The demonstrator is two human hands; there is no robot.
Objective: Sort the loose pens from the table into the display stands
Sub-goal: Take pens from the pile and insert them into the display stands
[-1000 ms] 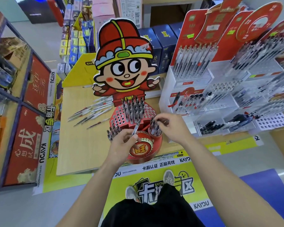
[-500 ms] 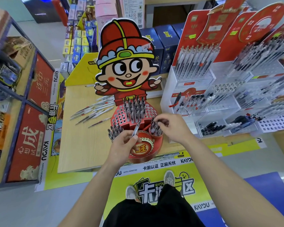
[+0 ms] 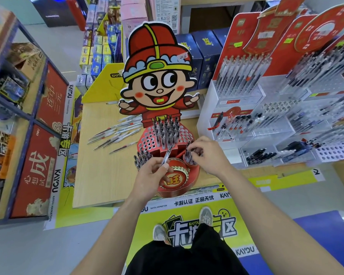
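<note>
Both bare forearms are being extended forward from the bottom edge, converging over the red display stand [image 3: 178, 192]. A single pen [image 3: 166, 155] is being pinched between the thumb and curled fingers of the left hand [image 3: 153, 173], its far end tilted up and right, above the stand's round front tub. The right hand [image 3: 209, 155] is being held palm-down with the wrist bent, fingers curled onto the tops of the clustered pens [image 3: 189, 156] in the stand's right cup. Loose pens [image 3: 115, 133] are lying fanned on the wooden surface [image 3: 99, 175], left of the stand. Farther back, a cartoon cutout [image 3: 159, 76] is standing upright behind the stand. White display stands [image 3: 236, 108] are being kept at right.
</note>
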